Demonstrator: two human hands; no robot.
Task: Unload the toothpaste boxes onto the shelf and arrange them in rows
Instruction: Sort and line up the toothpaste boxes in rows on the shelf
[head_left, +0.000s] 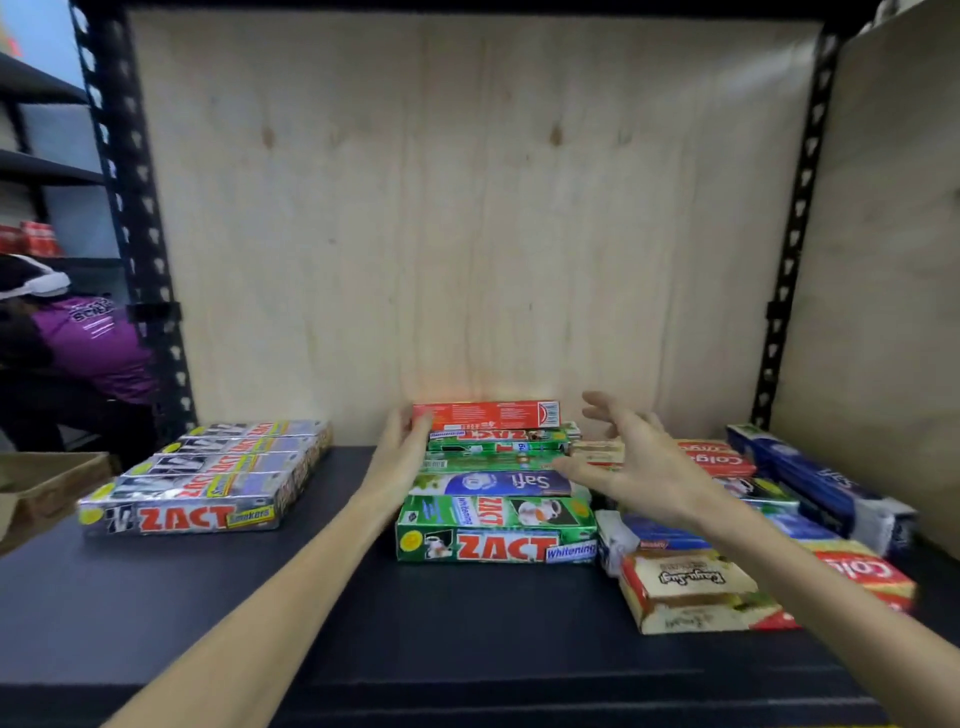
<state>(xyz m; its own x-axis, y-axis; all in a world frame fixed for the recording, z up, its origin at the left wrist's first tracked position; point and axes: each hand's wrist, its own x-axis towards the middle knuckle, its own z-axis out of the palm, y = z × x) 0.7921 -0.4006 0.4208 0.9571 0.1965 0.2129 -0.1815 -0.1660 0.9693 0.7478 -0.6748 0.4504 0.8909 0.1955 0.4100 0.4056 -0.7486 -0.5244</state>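
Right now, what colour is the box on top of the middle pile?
Red, seen in the head view.

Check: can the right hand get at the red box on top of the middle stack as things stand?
Probably yes. The right hand hovers open just right of the red box, with nothing between them; the left hand only touches its far end.

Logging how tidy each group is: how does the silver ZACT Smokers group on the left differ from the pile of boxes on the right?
The silver ZACT Smokers group is one brand, its boxes side by side and parallel in a neat row. The pile on the right mixes red, blue and cream boxes, lying at different angles and overlapping. No hand is near the silver group; the right hand hovers open beside the pile. Both lie flat on the dark shelf.
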